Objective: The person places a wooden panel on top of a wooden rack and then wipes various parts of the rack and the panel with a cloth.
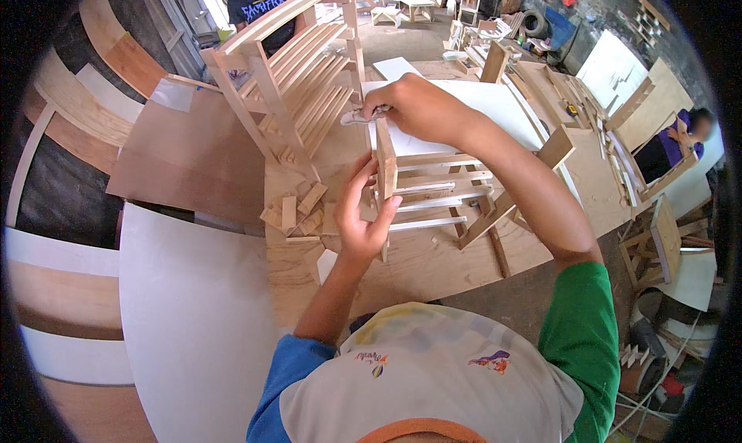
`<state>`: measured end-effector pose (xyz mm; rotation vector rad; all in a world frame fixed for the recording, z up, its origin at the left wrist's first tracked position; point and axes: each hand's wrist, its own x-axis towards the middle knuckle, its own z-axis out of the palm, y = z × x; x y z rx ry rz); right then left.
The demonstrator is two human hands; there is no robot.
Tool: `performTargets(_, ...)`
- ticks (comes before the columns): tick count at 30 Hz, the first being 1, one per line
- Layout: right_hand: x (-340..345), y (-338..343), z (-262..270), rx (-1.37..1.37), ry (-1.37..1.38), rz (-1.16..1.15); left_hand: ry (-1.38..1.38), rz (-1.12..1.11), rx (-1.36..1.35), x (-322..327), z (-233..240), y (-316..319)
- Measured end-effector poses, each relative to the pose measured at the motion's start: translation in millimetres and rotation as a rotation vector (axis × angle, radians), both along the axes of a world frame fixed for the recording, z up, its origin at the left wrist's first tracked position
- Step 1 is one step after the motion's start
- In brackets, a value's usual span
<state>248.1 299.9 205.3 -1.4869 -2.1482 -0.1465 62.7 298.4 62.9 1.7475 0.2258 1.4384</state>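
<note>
Before me a slatted wooden frame [446, 179] lies on the plywood worktop [429, 269]. My left hand [362, 211] grips a short wooden board [386, 159] at the frame's left end, thumb on its near side and fingers behind it. Over the board's far end is my right hand [400, 104], its fingers closed on a small, pale, crumpled-looking piece [358, 117], whose exact kind I cannot tell. A white panel [487, 104] lies beyond the frame. To the left of my hands stands an assembled slatted wooden rack [290, 77].
Small wood offcuts [298, 211] are piled left of my left hand. A large white sheet [197, 327] extends at the lower left. A person in a dark shirt [264, 8] is behind the rack; another person [675, 138] is at the far right. Wooden strips [556, 89] lie at the back right.
</note>
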Motion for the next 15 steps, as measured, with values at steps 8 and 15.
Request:
performTargets(8,56.4,25.4,3.3,-0.009,-0.034,-0.401,0.014,-0.038,0.010,-1.1,8.2,-0.1)
performTargets(15,20.2,25.3,-11.1,-0.086,-0.021,-0.218,0.026,-0.064,0.004,-2.1,11.0,-0.6)
